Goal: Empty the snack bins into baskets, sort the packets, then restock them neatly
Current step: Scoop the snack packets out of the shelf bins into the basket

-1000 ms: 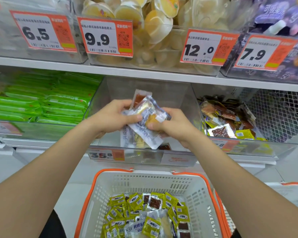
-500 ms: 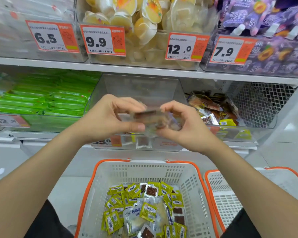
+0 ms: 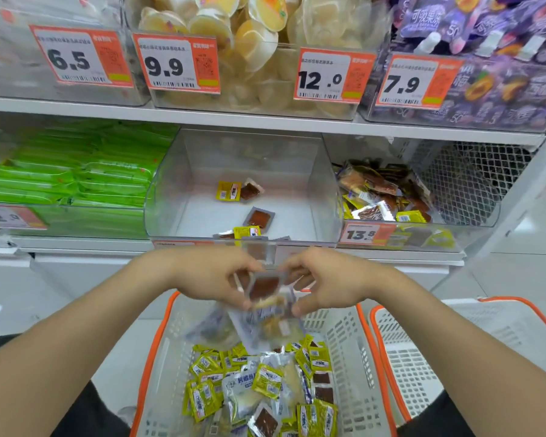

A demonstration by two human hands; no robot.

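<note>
I saw left hand [image 3: 215, 277] and right hand [image 3: 323, 280] together pinching a bunch of packets [image 3: 262, 290] over the white basket [image 3: 344, 335]; several blurred beneath. Clear bin [image 3: 316, 184] behind held a few leftover packets [image 3: 237, 191].

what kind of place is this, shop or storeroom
Most likely a shop's snack aisle: orange price tags clipped to clear bins of packets on white shelving, and orange-rimmed shopping baskets on the floor below.
</note>
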